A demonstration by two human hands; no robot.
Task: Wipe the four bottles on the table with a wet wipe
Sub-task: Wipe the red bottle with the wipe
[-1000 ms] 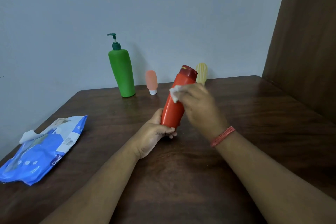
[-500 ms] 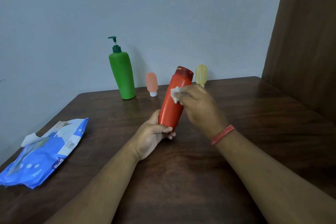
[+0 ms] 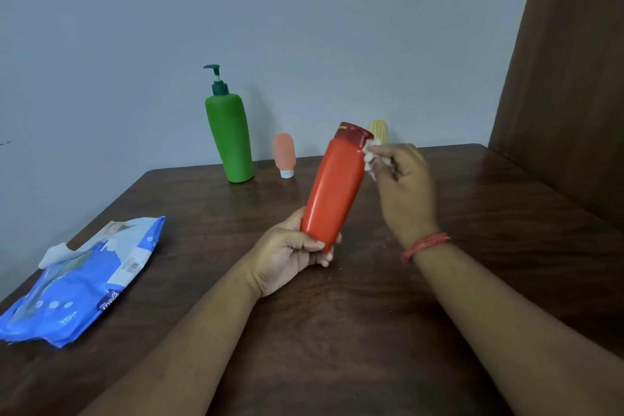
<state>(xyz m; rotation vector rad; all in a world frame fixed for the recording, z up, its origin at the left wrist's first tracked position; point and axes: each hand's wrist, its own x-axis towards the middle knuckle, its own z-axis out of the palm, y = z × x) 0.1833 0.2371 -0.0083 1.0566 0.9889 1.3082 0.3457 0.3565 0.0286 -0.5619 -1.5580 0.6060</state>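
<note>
Left hand [image 3: 290,255] gripping the base of the red bottle [image 3: 334,189], holding it tilted above the table [image 3: 337,331]. Right hand [image 3: 403,186] pinching a crumpled wet wipe [image 3: 370,159], now pressing at the bottle's right shoulder just under the dark red cap, having shifted off the front face wiped a second ago. Probably finishing this bottle's last side. Standing behind the red bottle, untouched: green pump bottle [image 3: 229,138], peach tube [image 3: 284,154], yellow bottle [image 3: 379,130] partly hidden. Lying far left of it: blue wipes pack [image 3: 84,284].
</note>
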